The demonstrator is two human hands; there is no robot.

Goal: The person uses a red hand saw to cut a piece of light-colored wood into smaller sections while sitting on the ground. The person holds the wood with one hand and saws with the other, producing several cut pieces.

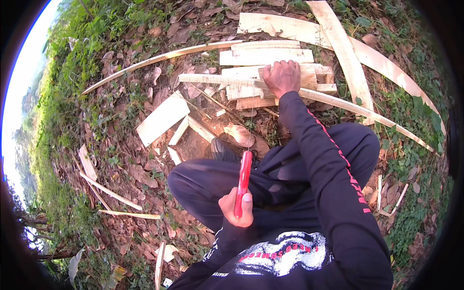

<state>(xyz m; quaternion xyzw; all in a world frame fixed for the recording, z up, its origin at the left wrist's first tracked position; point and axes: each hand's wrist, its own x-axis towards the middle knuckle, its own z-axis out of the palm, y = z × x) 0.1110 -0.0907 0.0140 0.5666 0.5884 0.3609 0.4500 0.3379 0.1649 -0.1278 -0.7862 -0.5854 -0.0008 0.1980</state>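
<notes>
My left hand (236,208) is closed round the red handle of a handsaw (244,174), close in front of my body. Its thin blade, seen almost edge-on, runs forward from the handle to a long, narrow wooden strip (212,79). The blade meets the strip a little left of my right hand (282,78). That hand is closed over the strip, holding it down on a stack of short pale boards (266,57). Beyond both ends of the stack the strip sticks out, its right part reaching far toward the grass.
A curved strip (159,57) lies at the far left, with long boards (345,58) crossing at the far right. Board offcuts (164,118) and thin slats (111,191) lie on leaf-strewn ground to the left. My bent legs (208,188) are beneath the saw; a shoe (224,151) is near the blade.
</notes>
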